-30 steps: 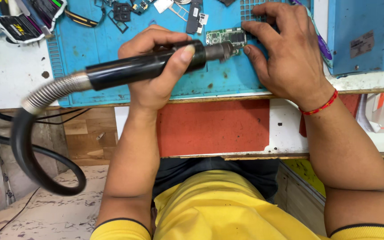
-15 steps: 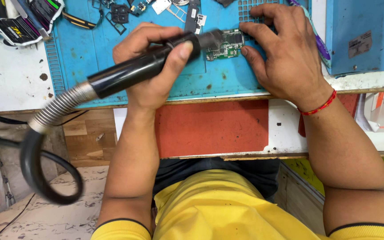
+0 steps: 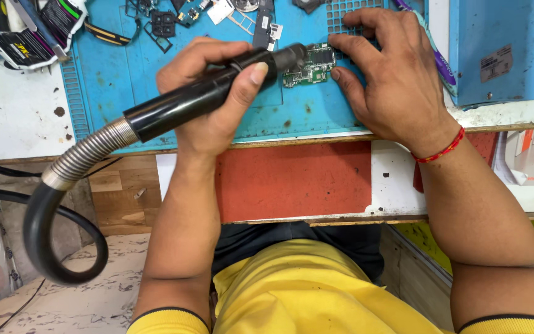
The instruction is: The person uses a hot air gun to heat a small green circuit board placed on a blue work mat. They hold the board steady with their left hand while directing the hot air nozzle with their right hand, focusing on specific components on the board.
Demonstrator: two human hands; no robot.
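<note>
Crowding the far edge of the blue work mat [image 3: 156, 80] are loose black frames and small phone parts [image 3: 162, 23], with a white-and-black packet [image 3: 35, 40] at the far left and a purple pen-like tool [image 3: 443, 62] beside the right hand. A blue case [image 3: 502, 49] stands at the right — it bears a small grey rectangular label, upper middle. Below the mat runs a red panel [image 3: 292, 179] on the bench front.

The left hand [image 3: 208, 99] is wrapped tight around a black hot-air handpiece [image 3: 211, 93], thumb pressed along its top; a ribbed metal sleeve [image 3: 84, 154] leads back to a looping black hose [image 3: 44, 247]. The nozzle tip sits right over a small green circuit board [image 3: 309, 67] lying on the mat — whether it touches is unclear. The right hand [image 3: 390, 74] is spread flat, fingertips [image 3: 336, 42] resting against the board's far right edge, holding nothing.
</note>
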